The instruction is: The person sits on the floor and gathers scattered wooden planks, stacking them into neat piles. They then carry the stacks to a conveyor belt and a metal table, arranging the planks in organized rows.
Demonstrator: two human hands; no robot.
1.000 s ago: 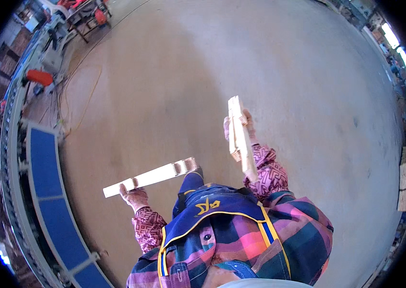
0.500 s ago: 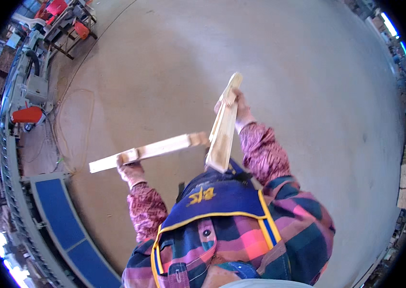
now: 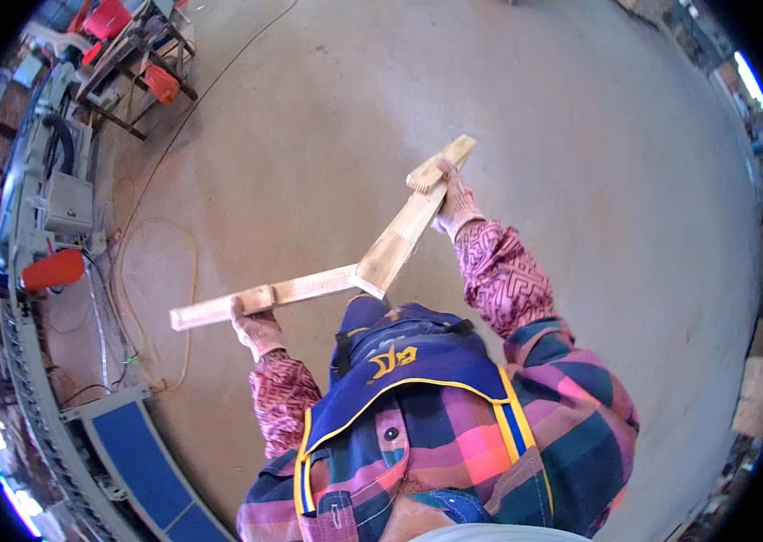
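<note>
At the far left a grey machine (image 3: 56, 194) with a red part (image 3: 54, 269) stands along a blue conveyor (image 3: 142, 461), and a yellow cable (image 3: 185, 298) loops over the bare concrete floor (image 3: 580, 181) beside it. Nearer the middle, the left hand (image 3: 255, 325), gloved, has its grip closed around a pale wooden strip (image 3: 260, 296), taking it from below near the outer third so that the strip lies almost level in the air, its free end pointing left. Its inner end meets, or comes just beside, the lower end of a second wooden strip (image 3: 404, 230); whether the two actually touch is hard to tell. That second strip slants up and to the right, and the right hand (image 3: 454, 203), also gloved, has its grip closed on it near the upper end, where a short block end (image 3: 427, 172) shows. Both pieces are held in front of the person's blue apron (image 3: 400, 379), well above the floor. Carrying two long pieces like this seems to go best with each grip kept firm and nearer the balance point, the left strip especially, and with the ends kept from knocking together or swinging toward the machine.
</note>
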